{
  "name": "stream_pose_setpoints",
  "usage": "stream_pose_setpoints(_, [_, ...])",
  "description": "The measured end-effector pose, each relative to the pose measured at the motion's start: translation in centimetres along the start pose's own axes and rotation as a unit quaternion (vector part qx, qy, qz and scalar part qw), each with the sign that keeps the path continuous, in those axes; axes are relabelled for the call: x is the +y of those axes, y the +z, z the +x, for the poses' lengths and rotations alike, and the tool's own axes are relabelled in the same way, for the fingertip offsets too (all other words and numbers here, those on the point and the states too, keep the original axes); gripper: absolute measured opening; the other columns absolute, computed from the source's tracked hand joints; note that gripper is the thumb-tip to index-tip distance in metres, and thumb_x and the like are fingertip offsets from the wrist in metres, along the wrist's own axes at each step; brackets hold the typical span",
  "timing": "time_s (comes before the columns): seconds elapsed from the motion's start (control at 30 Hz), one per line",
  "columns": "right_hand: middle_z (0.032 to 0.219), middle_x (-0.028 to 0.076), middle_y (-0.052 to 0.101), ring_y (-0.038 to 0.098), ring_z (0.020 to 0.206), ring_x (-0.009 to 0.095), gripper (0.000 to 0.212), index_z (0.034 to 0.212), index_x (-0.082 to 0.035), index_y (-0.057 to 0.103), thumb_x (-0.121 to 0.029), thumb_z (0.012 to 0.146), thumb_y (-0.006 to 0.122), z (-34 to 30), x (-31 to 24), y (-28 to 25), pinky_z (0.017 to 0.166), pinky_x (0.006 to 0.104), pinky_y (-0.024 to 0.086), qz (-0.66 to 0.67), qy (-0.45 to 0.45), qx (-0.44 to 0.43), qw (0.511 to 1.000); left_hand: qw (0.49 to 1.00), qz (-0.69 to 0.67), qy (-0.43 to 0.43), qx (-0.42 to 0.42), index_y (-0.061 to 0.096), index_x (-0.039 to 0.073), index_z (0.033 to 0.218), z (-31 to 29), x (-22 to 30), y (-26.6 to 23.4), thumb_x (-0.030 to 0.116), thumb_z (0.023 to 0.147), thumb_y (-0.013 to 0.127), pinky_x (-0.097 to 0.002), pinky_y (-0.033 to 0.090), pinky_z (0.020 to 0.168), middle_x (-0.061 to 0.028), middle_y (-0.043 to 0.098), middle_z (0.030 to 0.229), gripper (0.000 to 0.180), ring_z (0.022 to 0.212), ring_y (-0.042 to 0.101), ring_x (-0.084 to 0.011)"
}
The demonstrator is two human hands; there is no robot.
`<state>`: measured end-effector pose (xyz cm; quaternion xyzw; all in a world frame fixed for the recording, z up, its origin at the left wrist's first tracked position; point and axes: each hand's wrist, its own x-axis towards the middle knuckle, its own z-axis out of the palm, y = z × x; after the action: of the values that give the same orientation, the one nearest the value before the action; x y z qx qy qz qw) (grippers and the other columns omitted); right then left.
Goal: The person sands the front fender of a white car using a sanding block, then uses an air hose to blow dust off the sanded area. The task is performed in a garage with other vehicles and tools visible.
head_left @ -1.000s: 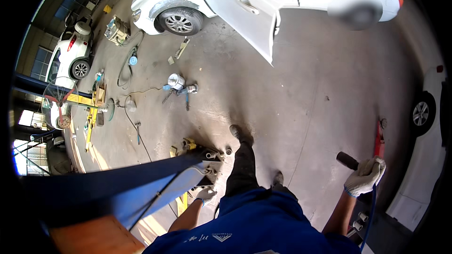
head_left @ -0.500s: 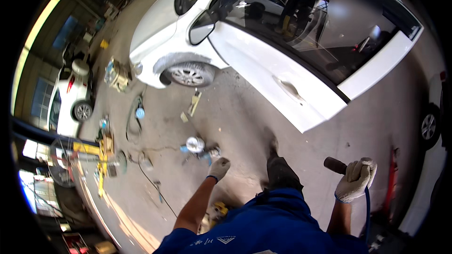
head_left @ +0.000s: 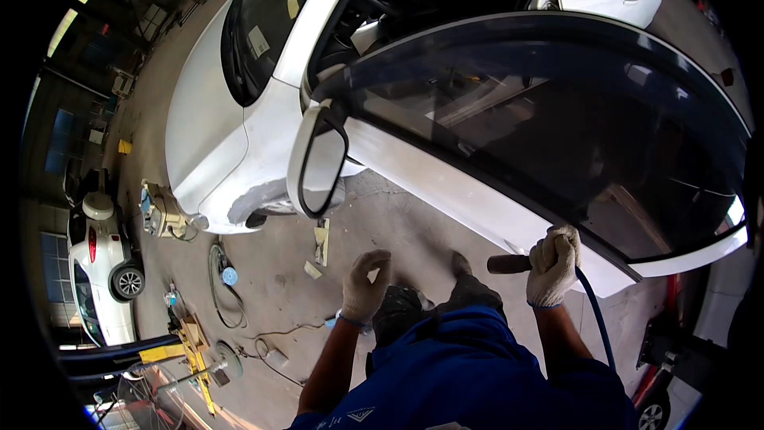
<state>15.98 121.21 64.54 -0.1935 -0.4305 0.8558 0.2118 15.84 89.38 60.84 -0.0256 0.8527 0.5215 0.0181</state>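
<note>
R. hand (head_left: 552, 267), in a pale knit glove, is clenched around a dark cyl. tool (head_left: 506, 264), whose blunt end projects to the L.; a blue hose (head_left: 598, 318) trails from the same fist toward the lower edge. The fist overlaps the lower border of an open car door (head_left: 469, 201); contact, if any, can't be judged from this angle. L. hand (head_left: 365, 287), also gloved, is released, its fingers loosely curled in a ring, well apart from the tool. Beyond: side mirror (head_left: 323, 167) & white car (head_left: 205, 139), w/ grey patch (head_left: 259, 197) on front fender. Floor, L.: pale strip (head_left: 321, 243), tan machine (head_left: 165, 213); second white car (head_left: 114, 247) at far L.
</note>
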Motion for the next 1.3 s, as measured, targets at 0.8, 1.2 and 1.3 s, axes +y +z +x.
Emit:
stream_pose_setpoints(0.8, [0.052,-0.008,0.028,0.022,0.041,0.004,0.025,0.085,-0.008,0.058,-0.016,0.099,0.039,8.8,5.8,-3.8,0.038,0.02,0.02,0.096,-0.008,0.17,0.981,0.751,0.065,0.654,0.059,0.066,0.016,0.1,38.5,10.0,1.4,0.038,0.075,0.081,-0.0374,0.053,0.08,-0.0055,0.053,0.109,0.036,0.096,0.056,-0.0253])
stream_pose_setpoints(1.2, [0.055,-0.002,0.042,0.033,0.043,0.009,0.015,0.087,-0.004,0.063,-0.012,0.09,0.05,24.7,8.4,-0.5,0.041,0.0265,0.027,0.04,0.104,0.193,0.975,0.769,0.287,0.527,0.22,0.065,0.007,0.105,45.5,15.0,5.8,0.014,0.081,0.074,-0.0423,0.049,0.087,-0.0122,0.055,0.115,0.026,0.102,0.057,-0.0308])
stream_pose_setpoints(1.3, [0.055,0.001,0.046,0.038,0.042,0.012,0.018,0.088,-0.001,0.063,-0.007,0.083,0.047,19.4,12.4,-2.3,0.04,0.0281,0.031,0.045,0.138,0.19,0.971,0.761,0.213,0.613,-0.003,0.064,0.007,0.103,37.6,20.8,13.5,0.005,0.078,0.069,-0.0419,0.048,0.088,-0.0131,0.06,0.108,0.026,0.098,0.059,-0.0308])
